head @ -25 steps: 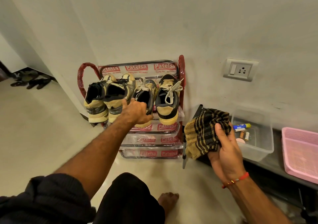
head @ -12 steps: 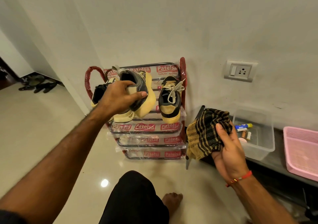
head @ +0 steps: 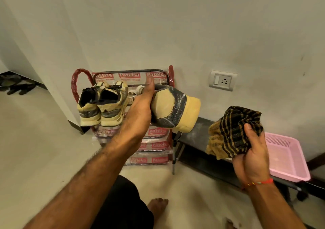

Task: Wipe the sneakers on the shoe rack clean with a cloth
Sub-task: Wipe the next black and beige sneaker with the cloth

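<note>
Home entryway corner, plain painted wall with switch socket (head: 222, 80), tiled floor (head: 44, 141), wrapped shoe rack (head: 159, 75) holding sneakers (head: 102, 104), sandals (head: 17, 88) by doorway

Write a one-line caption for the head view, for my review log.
Left hand holds a sneaker lifted off the shoe rack; right hand grips a checked cloth.
</note>
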The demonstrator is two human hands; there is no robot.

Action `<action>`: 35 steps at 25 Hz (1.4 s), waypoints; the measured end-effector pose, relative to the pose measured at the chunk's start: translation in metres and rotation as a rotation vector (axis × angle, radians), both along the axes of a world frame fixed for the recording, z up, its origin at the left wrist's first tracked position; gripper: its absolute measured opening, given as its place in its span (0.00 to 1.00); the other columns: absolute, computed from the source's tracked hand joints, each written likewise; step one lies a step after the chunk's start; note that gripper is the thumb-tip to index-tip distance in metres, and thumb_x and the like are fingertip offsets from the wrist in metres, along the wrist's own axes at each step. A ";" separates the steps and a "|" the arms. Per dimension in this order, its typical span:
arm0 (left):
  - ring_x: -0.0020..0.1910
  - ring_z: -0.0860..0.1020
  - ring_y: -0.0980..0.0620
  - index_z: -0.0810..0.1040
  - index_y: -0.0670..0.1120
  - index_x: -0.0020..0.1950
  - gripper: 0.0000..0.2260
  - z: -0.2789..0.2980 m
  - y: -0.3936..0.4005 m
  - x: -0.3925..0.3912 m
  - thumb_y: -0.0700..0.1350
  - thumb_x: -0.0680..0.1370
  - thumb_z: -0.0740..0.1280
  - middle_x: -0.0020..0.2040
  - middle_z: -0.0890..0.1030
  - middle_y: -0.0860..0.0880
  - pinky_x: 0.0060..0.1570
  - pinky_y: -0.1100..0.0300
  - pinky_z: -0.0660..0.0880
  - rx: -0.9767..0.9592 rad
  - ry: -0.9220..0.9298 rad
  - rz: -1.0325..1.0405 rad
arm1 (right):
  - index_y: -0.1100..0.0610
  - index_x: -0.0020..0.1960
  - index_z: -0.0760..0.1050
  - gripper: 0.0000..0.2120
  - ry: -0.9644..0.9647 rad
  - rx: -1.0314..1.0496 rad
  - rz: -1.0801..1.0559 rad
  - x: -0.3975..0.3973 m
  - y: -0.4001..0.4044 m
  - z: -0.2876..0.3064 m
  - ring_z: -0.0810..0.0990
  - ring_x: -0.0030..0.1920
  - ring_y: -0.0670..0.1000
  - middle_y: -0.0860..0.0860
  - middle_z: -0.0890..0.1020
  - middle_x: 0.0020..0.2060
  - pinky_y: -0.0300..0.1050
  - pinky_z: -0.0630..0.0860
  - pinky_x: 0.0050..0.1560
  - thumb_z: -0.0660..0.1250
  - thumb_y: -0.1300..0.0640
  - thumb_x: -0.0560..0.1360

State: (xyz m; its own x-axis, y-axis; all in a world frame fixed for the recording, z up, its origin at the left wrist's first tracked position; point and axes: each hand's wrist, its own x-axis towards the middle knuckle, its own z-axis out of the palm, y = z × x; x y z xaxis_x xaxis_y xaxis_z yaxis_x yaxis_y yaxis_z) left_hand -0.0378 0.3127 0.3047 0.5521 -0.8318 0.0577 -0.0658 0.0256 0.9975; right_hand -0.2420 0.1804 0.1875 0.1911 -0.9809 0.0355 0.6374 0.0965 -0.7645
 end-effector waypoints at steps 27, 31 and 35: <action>0.68 0.78 0.47 0.73 0.45 0.74 0.46 -0.140 -0.034 -0.051 0.77 0.72 0.47 0.67 0.81 0.43 0.74 0.42 0.67 -0.006 0.452 -0.318 | 0.58 0.67 0.77 0.25 1.291 -1.141 -0.209 0.026 0.035 -0.023 0.73 0.57 0.58 0.56 0.78 0.64 0.51 0.72 0.62 0.54 0.62 0.73; 0.67 0.79 0.49 0.75 0.47 0.72 0.44 -0.145 -0.033 -0.051 0.75 0.75 0.40 0.65 0.82 0.46 0.70 0.47 0.73 0.072 0.312 -0.350 | 0.58 0.65 0.77 0.23 1.250 -1.057 -0.172 0.013 0.011 -0.018 0.75 0.58 0.56 0.55 0.80 0.60 0.50 0.72 0.62 0.58 0.66 0.71; 0.60 0.83 0.42 0.79 0.41 0.66 0.47 -0.138 -0.038 -0.037 0.74 0.73 0.40 0.57 0.85 0.41 0.58 0.47 0.81 0.141 0.271 -0.211 | 0.58 0.63 0.78 0.22 1.109 -1.131 0.121 0.017 0.029 -0.021 0.75 0.62 0.55 0.54 0.79 0.60 0.51 0.71 0.67 0.60 0.65 0.71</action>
State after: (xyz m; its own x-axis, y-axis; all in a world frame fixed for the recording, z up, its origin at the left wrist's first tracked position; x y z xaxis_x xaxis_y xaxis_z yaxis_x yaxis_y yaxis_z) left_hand -0.0749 0.2748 0.1664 0.3468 -0.9185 -0.1901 0.1930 -0.1284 0.9728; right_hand -0.2247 0.2093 0.1670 0.6890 -0.5240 0.5007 -0.2300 -0.8132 -0.5346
